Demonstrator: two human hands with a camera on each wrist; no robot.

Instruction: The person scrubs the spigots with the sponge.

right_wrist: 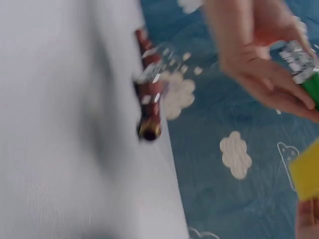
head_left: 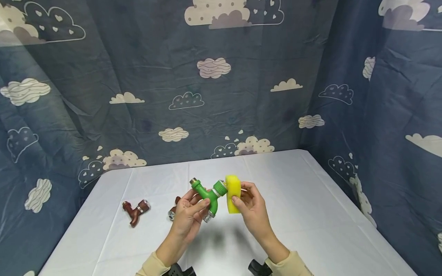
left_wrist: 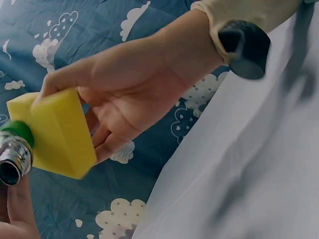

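Observation:
My left hand point(head_left: 190, 214) holds a green Y-shaped tap point(head_left: 215, 197) by its body, thumb across the front. The tap has a brass threaded end at the upper left and silver metal at its lower outlet. My right hand point(head_left: 254, 211) pinches a yellow sponge point(head_left: 233, 194) between thumb and fingers. The sponge stands upright, right at the tap's ribbed green collar. In the left wrist view the sponge point(left_wrist: 60, 134) overlaps the tap's green part, and the silver outlet point(left_wrist: 15, 159) faces the camera. Both hands are raised over the white table.
A brown tap point(head_left: 135, 212) lies on the white table point(head_left: 304, 230) at the left. Another brown piece point(head_left: 172, 213) sits partly hidden behind my left hand. Black wrist devices point(head_left: 259, 267) are at both sleeves. Dark blue cloud-print cloth point(head_left: 241, 96) hangs behind and at both sides.

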